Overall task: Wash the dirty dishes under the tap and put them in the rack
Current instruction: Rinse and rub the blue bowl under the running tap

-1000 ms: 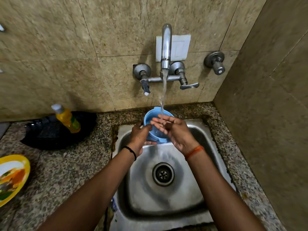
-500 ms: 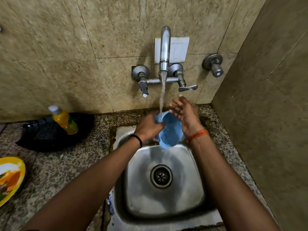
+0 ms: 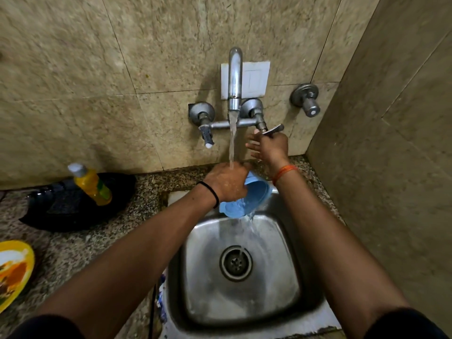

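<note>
My left hand [image 3: 228,183] grips the rim of a blue plastic bowl [image 3: 247,200] and holds it tilted over the back of the steel sink [image 3: 300,272]. Water spills out of the bowl into the basin. The wall tap [image 3: 234,79] is running, and its stream lands on the back of my left hand. My right hand [image 3: 269,146] is raised to the tap's right lever [image 3: 275,129] and touches it from below, with the fingers spread toward the stream. A yellow plate [image 3: 14,270] with food residue lies on the counter at the far left.
A yellow dish-soap bottle [image 3: 91,184] stands in a black pan [image 3: 66,206] on the speckled granite counter [image 3: 97,238] left of the sink. A second valve [image 3: 307,100] sticks out of the wall to the right. A tiled side wall closes in the right side.
My right hand left the bowl and rose to the tap's right lever. My left hand turned the bowl over further, and water now pours out of it.
</note>
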